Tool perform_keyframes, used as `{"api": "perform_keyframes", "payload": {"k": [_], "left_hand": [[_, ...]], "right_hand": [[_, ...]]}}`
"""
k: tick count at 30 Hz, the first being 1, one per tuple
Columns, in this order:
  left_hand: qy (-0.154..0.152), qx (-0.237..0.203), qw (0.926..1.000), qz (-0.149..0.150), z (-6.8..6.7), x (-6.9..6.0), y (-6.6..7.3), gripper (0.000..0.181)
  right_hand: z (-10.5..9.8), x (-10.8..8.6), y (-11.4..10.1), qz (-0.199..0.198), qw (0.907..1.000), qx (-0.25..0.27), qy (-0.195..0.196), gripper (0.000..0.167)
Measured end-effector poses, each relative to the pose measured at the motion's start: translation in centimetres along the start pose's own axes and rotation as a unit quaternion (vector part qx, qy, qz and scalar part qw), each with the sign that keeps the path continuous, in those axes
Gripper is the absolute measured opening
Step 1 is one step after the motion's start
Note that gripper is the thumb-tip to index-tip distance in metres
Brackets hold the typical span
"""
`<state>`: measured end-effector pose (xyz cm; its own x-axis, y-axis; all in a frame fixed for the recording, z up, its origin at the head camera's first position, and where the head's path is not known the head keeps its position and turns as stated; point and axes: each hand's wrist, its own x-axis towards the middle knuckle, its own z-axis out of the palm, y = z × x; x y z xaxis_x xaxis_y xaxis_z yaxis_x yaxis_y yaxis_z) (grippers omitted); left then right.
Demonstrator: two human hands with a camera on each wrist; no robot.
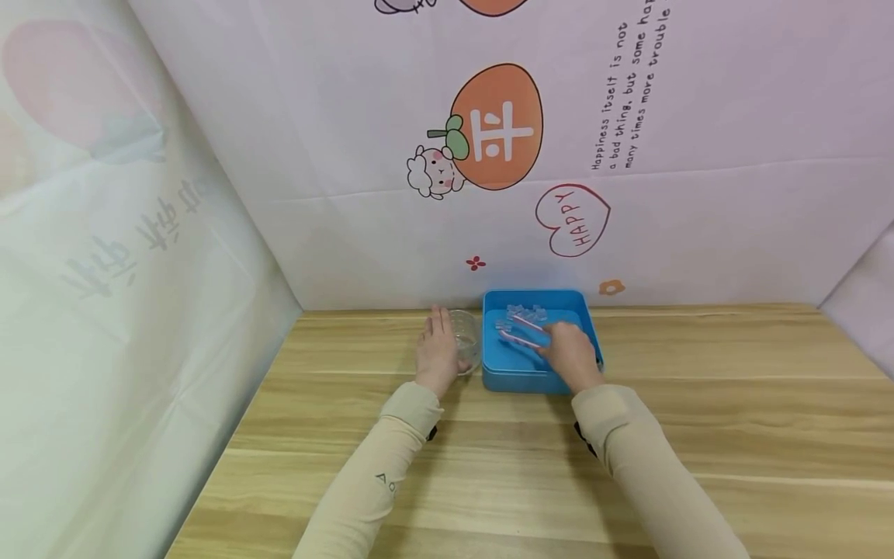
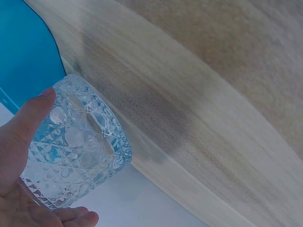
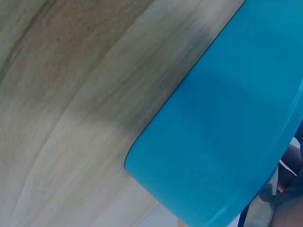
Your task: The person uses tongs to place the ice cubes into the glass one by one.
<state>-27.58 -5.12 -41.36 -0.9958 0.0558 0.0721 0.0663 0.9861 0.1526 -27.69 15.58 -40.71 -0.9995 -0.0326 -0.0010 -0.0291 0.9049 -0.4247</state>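
Note:
A clear, diamond-patterned glass cup (image 2: 75, 142) stands beside the blue box, touching or nearly touching its left side. My left hand (image 1: 438, 353) holds the cup from the left, thumb on the near side and fingers along the other. In the left wrist view the left hand (image 2: 14, 161) wraps it with the thumb extended. Inside the blue box (image 1: 536, 382) lie several clear cube-like pieces (image 1: 534, 314). With my right hand (image 1: 574, 355) I grip pink tongs (image 1: 524, 339), their tips apart around a clear piece. Whether the tips pinch it, I cannot tell. The box wall mostly hides the right hand in the right wrist view.
The box and cup stand at the back of a wood-grain table (image 1: 489, 481), close to a white printed backdrop (image 1: 363, 248). Another white sheet (image 1: 126, 326) hangs along the left side. The box's tall blue wall (image 3: 218, 127) fills much of the right wrist view.

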Motion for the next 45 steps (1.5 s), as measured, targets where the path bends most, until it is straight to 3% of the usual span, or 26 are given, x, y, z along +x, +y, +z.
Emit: {"api": "perform_keyframes", "payload": {"k": [16,35,45], "left_hand": [[-0.019,-0.01,0.9997,-0.009,0.02,0.15,0.28,0.112],[-0.011,-0.017,0.9998,-0.008,0.12,0.19,0.21,0.111],[-0.009,-0.026,0.9996,-0.01,0.17,0.26,-0.11,0.111]], "right_hand": [[0.11,0.27,0.1,0.012,0.9996,0.015,-0.02,0.048],[0.23,0.5,-0.62,-0.021,0.9992,-0.008,-0.034,0.036],[-0.08,0.18,-0.8,-0.055,0.9978,-0.028,-0.021,0.03]]}}
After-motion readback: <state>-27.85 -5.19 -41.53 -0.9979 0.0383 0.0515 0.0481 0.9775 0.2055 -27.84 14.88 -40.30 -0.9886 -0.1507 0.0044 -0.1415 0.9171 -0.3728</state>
